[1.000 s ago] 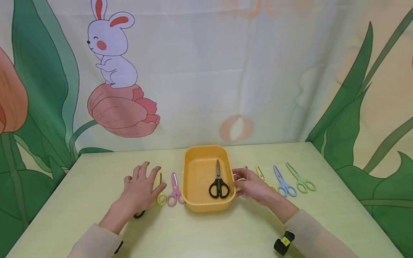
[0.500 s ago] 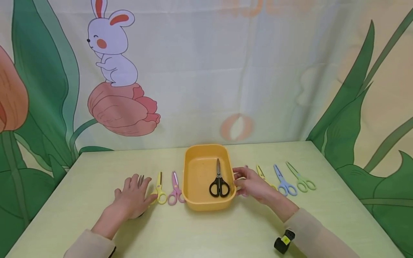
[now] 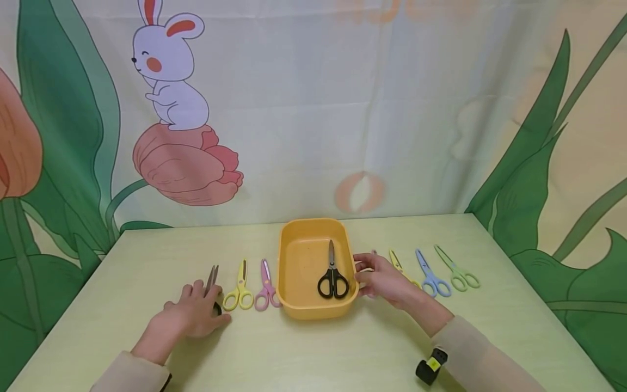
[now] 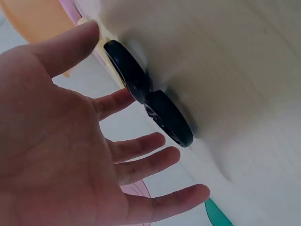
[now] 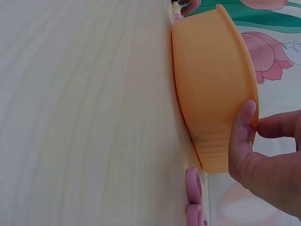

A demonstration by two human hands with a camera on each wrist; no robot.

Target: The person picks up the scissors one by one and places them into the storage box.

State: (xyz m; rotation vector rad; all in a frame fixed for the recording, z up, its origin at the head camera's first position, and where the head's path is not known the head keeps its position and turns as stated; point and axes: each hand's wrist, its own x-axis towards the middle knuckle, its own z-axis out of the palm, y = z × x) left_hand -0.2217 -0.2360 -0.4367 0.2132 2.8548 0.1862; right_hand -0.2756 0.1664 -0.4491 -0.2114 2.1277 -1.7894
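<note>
My left hand (image 3: 188,316) reaches over a pair of black-handled scissors (image 3: 211,279) lying on the table at the left. In the left wrist view the fingers are spread and fairly straight, with the thumb apart and the black handles (image 4: 168,117) just beyond the palm. Its index fingertip overlaps the handles there. My right hand (image 3: 382,279) pinches the right rim of a yellow-orange plastic bin (image 3: 313,312); thumb outside, finger over the edge, as the right wrist view shows. Another pair of black-handled scissors (image 3: 332,284) lies inside the bin.
Left of the bin lie yellow scissors (image 3: 238,296) and pink scissors (image 3: 266,296). To its right are yellow scissors (image 3: 397,264), blue scissors (image 3: 433,283) and green scissors (image 3: 460,276), plus pink scissors (image 5: 193,187) partly behind my right hand. A printed curtain (image 3: 294,109) hangs behind the table.
My left hand has moved left and down from beside the yellow scissors to the black scissors, uncovering the yellow pair. My right hand and the bin have stayed put.
</note>
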